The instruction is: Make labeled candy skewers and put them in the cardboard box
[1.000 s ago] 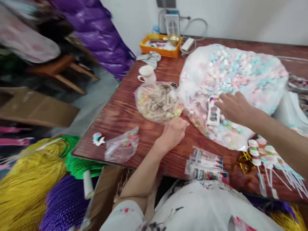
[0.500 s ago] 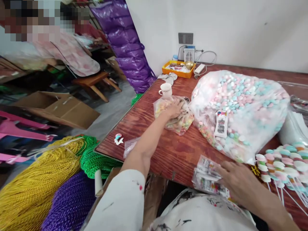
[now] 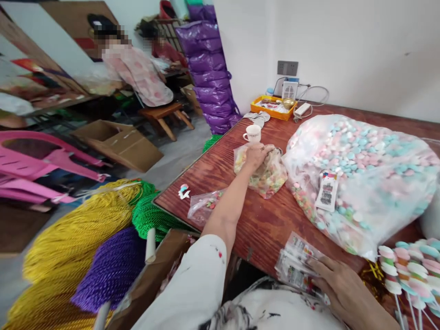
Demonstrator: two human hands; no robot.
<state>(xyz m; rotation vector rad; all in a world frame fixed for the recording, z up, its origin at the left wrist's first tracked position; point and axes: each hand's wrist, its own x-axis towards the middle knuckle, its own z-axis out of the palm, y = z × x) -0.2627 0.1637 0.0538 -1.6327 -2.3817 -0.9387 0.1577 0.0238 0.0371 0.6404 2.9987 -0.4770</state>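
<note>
My left hand [image 3: 257, 156] reaches out to a clear plastic bag of small colourful candies [image 3: 270, 178]. Its fingers are closed on the bag's gathered top. At the table's front edge my right hand [image 3: 340, 279] has its thumb and fingers on a stack of small printed clear packets [image 3: 292, 263]. A second, flatter clear bag [image 3: 202, 206] with a few candies lies beside my left forearm. To the right sits a large clear sack of pastel marshmallows [image 3: 364, 160], with a printed white packet [image 3: 327, 190] on top.
A white cup [image 3: 253, 133] stands just behind the candy bag. An orange tray [image 3: 264, 110] and a power strip [image 3: 302, 109] sit near the wall. Marshmallow skewers [image 3: 417, 270] lie at right. Yellow cord bundles [image 3: 82, 229] and a cardboard box [image 3: 120, 144] are left of the table. Two people sit beyond.
My view has swung left, so things appear further right and lower. My left hand's spread fingers have drawn together on the candy bag. My right hand stays at the packets.
</note>
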